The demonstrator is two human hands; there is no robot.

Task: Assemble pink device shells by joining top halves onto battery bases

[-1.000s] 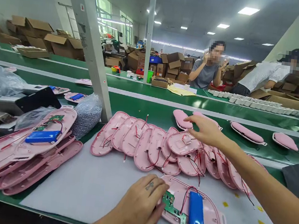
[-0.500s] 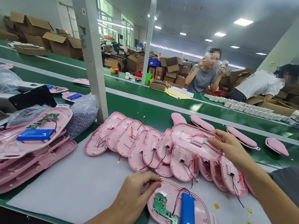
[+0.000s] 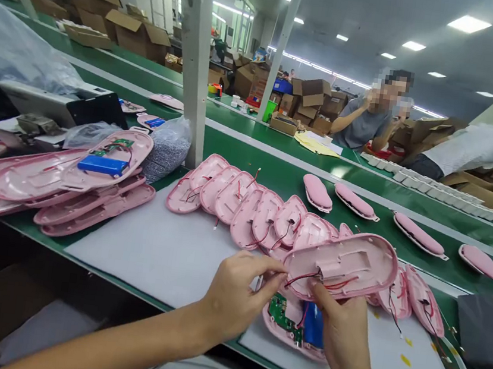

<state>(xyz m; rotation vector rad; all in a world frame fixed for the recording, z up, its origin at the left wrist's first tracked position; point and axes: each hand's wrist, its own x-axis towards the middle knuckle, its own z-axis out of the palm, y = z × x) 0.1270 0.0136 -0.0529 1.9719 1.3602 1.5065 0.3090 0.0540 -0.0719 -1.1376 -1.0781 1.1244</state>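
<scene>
Hands [image 3: 233, 293] [image 3: 342, 334] — 2, fingers of both grasping 1 pink shell [image 3: 344, 267] w/ red wires — 4 closed units [image 3: 317, 192] on belt.

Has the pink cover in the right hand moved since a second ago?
Yes. The pink cover came off the shingled row toward the person, now over the battery shell.

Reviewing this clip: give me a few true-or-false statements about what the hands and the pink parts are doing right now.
1. Both hands hold one pink shell above the table. True.
2. The left hand rests flat on the white mat. False: it pinches the shell's left end.
3. A pink base with a circuit board and blue battery lies under the held shell. True.
4. The right hand grips a screwdriver. False: it holds the shell.
</scene>
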